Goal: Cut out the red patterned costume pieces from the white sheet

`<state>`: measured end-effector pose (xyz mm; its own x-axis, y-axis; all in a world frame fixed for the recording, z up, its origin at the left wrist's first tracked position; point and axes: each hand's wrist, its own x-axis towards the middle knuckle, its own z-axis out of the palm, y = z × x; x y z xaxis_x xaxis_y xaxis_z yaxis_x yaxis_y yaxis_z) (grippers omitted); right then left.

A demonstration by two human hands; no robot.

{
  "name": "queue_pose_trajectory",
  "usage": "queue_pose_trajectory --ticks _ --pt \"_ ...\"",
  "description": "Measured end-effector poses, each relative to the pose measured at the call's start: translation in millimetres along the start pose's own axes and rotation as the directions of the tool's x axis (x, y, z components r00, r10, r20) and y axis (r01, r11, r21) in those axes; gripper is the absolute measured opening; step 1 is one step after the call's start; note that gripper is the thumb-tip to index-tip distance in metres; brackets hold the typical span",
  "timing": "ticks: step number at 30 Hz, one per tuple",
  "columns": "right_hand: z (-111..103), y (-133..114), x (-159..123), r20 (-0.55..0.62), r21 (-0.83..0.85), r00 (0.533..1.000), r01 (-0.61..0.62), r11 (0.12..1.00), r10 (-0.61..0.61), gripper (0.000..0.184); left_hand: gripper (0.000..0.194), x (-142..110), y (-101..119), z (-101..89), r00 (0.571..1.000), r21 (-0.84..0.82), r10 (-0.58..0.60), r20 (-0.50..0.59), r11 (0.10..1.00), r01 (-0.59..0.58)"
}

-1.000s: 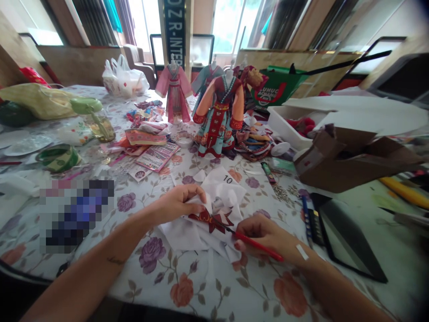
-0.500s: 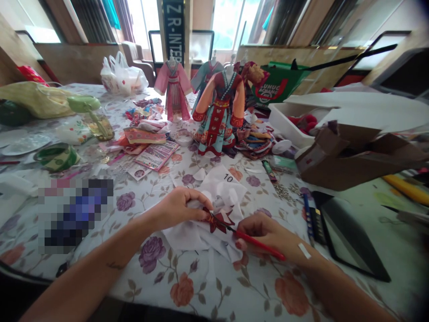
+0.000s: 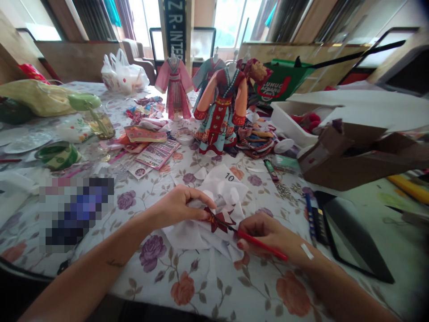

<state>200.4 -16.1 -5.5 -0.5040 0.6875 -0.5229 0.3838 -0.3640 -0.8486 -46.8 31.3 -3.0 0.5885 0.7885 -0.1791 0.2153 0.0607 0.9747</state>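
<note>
My left hand (image 3: 184,205) pinches a small dark red patterned fabric piece (image 3: 219,226) between thumb and fingers. Red-handled scissors (image 3: 259,243) are in my right hand (image 3: 263,230), its fingers curled round the grips. Their thin dark blades reach left and lie at the fabric piece, close to my left fingertips. Whether the blades are apart I cannot make out. Beneath both hands lies crumpled white cloth (image 3: 186,237), with white scraps and a sheet marked "10" (image 3: 223,176) just behind.
Several dolls' dresses stand at the back, the nearest a red and orange dress (image 3: 216,112). Right of me are a cardboard box (image 3: 338,165), a white foam box (image 3: 284,118) and a dark tablet-like panel (image 3: 355,241). A green tape roll (image 3: 58,155) lies left on the flowered tablecloth (image 3: 182,286).
The view has shifted very slightly. Both hands stay in nearly the same place, with the fabric piece and scissors held as before.
</note>
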Motion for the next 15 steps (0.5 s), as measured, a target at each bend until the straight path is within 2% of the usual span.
queue_pose_trajectory --ticks 15 --pt "1.8 -2.9 0.4 0.0 0.032 1.0 -0.025 0.999 0.025 0.034 0.026 -1.6 0.4 -0.5 1.0 -0.027 -0.012 0.016 1.0 0.012"
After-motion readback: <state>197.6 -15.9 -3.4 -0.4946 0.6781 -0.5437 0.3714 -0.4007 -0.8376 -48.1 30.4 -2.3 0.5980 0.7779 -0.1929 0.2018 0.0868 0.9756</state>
